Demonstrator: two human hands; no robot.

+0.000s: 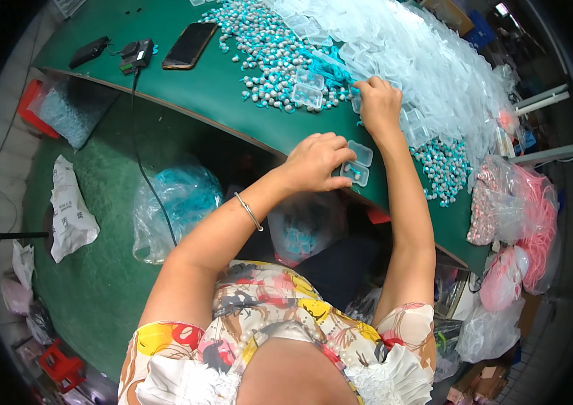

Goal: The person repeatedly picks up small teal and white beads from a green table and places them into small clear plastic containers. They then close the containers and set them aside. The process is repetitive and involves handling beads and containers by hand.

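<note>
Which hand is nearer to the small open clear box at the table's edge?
Left. The left hand touches the box; the right hand is beyond it, beside the clear-box pile.

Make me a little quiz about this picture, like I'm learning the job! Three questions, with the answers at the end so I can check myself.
1. Which hand, left or right, is at the open clear box near the edge of the table?
2. True or false: the silver bracelet is on the right wrist.
3. Fill in the colour: the bundled strands at the picture's far right are ____.

Key:
1. The left hand.
2. False: the silver bracelet is on the left.
3. Pink.
</note>
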